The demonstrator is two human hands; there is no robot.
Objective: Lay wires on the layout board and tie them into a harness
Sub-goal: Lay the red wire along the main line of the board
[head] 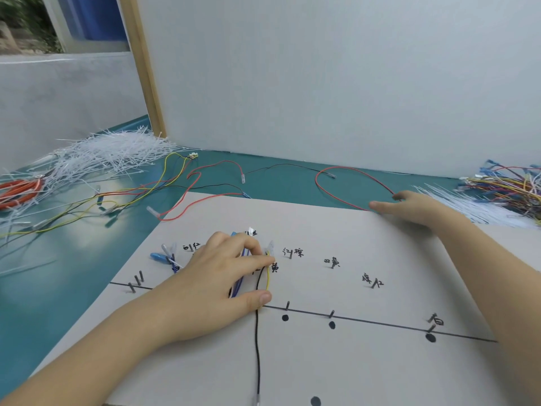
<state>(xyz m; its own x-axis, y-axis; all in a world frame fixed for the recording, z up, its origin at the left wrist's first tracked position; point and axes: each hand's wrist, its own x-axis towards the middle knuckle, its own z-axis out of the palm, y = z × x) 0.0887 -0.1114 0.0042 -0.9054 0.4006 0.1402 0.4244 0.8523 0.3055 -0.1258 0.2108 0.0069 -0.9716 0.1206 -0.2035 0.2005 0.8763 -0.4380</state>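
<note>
- The left hand (222,276) is laid on the layout board (336,364); its curled fingers (257,260) and thumb pinch the wires (263,276) among the pegs.
- The right hand (409,209) is stretched to the board's far edge, fingers straight, touching the red wire (345,171) on the bench (44,294).
- The wire bundle is partly hidden beneath the left hand.

Short pegs (331,314) stud the layout board (366,376) along its drawn line and by the labels, with bare board open between them and on the near right. Loose wires (187,186) sprawl over the desk (58,288) far left, beside a heap of cable ties (111,153). A white wall (336,83) closes the far side.
</note>
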